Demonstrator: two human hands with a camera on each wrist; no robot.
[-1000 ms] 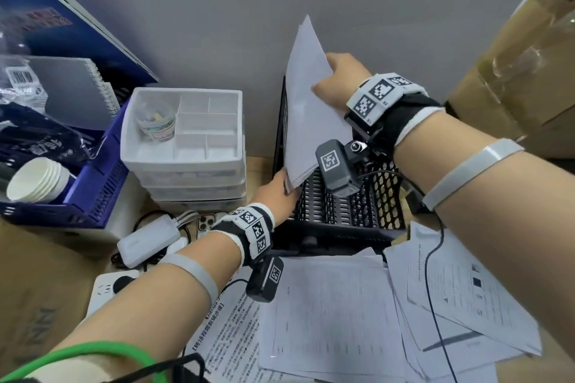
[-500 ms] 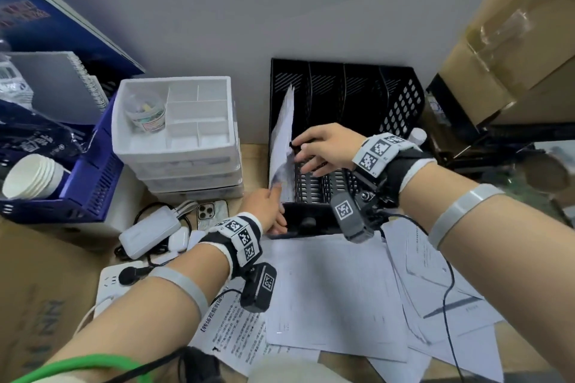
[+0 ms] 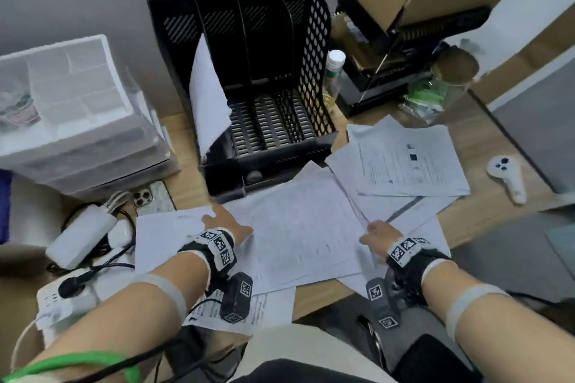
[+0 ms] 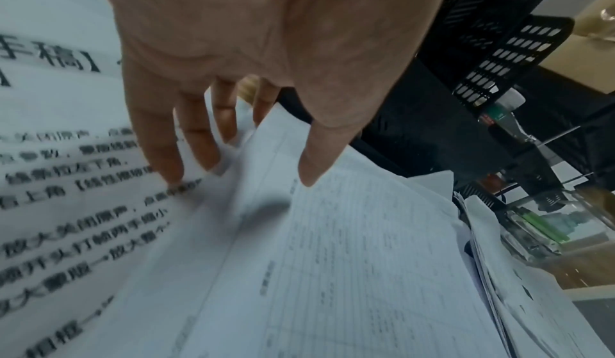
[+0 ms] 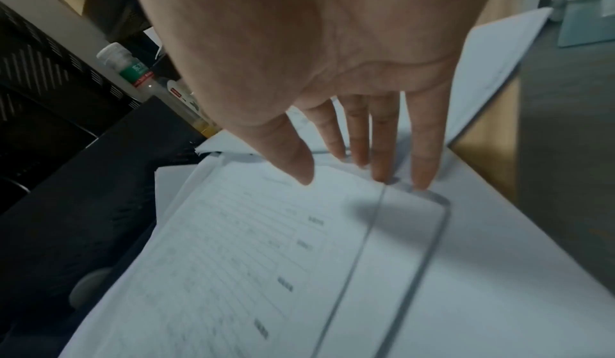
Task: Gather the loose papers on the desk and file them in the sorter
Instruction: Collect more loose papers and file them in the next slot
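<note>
our left hand [image 3: 228, 225] lies flat, fingers straight, at the left edge of the top sheet [image 3: 298, 227], holding nothing. between our hands spread the loose papers [image 3: 404, 162]. beyond them stands the black sorter [image 3: 314, 50], one filed sheet [image 3: 207, 96] in its leftmost slot. our right hand [image 3: 378, 235] presses straight fingers on the sheet's right edge.
</note>
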